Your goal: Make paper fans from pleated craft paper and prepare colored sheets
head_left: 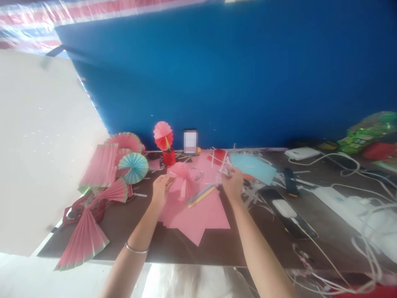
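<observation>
My left hand (pixel 161 188) is closed on the edge of a folded pink paper fan (pixel 183 177) that stands on pink paper sheets (pixel 195 217). My right hand (pixel 232 182) is pinched shut near thin white paper strips, and what it grips is too small to name. A light blue sheet (pixel 252 167) lies just right of that hand. Coloured paper strips (pixel 201 195) lie between my two hands.
Pleated pink fans (pixel 102 165) and a teal round fan (pixel 134 167) lie at the left. A red cup (pixel 169 157) with a fan stands at the back beside a small phone (pixel 190 141). Phones (pixel 287 211), a power strip (pixel 338 198) and white cables fill the right. A blue wall rises behind.
</observation>
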`<action>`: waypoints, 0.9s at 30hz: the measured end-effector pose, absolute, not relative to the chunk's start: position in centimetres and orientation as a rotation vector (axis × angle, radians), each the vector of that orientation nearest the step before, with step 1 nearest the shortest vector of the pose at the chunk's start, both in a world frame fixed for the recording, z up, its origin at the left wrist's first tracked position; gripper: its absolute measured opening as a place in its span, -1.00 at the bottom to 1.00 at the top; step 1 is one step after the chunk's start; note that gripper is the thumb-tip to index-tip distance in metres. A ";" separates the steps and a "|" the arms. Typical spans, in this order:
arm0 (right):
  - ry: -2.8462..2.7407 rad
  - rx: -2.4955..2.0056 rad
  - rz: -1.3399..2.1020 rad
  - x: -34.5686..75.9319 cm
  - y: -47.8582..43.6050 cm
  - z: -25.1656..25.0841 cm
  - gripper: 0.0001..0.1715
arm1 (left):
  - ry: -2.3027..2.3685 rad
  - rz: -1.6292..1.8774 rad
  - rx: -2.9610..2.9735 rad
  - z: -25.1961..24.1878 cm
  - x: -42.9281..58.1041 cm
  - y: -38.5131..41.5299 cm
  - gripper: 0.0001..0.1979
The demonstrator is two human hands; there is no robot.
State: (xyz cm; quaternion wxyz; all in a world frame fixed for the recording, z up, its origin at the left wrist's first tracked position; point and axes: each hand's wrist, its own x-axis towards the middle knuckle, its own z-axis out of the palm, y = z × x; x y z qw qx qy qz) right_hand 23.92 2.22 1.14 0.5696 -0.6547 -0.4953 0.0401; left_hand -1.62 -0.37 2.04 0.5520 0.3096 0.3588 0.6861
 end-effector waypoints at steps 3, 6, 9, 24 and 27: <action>-1.302 -1.368 0.249 21.7 1.4 1.8 -0.62 | 0.796 1.582 0.754 2.5 -1.4 -0.6 -0.83; -1.348 -1.182 0.746 19.4 0.3 2.6 -0.46 | 0.790 1.519 0.772 2.8 -1.3 -0.9 -0.80; -1.308 -1.034 1.212 18.4 -0.5 3.3 -0.36 | 0.774 1.437 0.797 3.0 -1.4 -1.1 -0.78; -1.173 -0.794 1.546 17.8 -1.3 4.2 -0.68 | 0.734 1.110 0.917 4.3 0.1 -3.0 -0.63; -1.169 -0.786 1.500 17.8 -1.1 3.9 -0.67 | 0.839 1.139 0.923 4.2 0.1 -3.5 -0.63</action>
